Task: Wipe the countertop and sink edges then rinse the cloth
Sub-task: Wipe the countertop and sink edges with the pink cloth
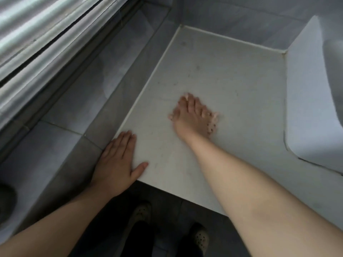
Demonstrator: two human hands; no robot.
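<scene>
Two bare hands on a pale countertop, seen from the head camera. The left hand lies flat and relaxed at the front left corner of the slab, with its fingers straight, its thumb out along the front edge, and nothing held. It appears to serve as a brace. The right hand presses palm-down near the middle of the slab with its fingers splayed. It is blurred, which suggests a wiping stroke in progress.

No cloth can be made out. If one lies beneath the right palm, it is hidden or lost against the pale surface (the blur at the fingertips settles nothing). The sink, a raised white basin, stands at the right and well apart from both hands. A grey tiled ledge runs along the left edge of the slab, below a ribbed metal shutter. The person's shoes show below the front edge.

Step in hand, by judgement: wiping the countertop, the first part of the task. Faint specks remain toward the back corner. The next move calls for carrying the strokes to that corner and along the seam against the sink wall, then over the sink edges. Rinsing comes last.
</scene>
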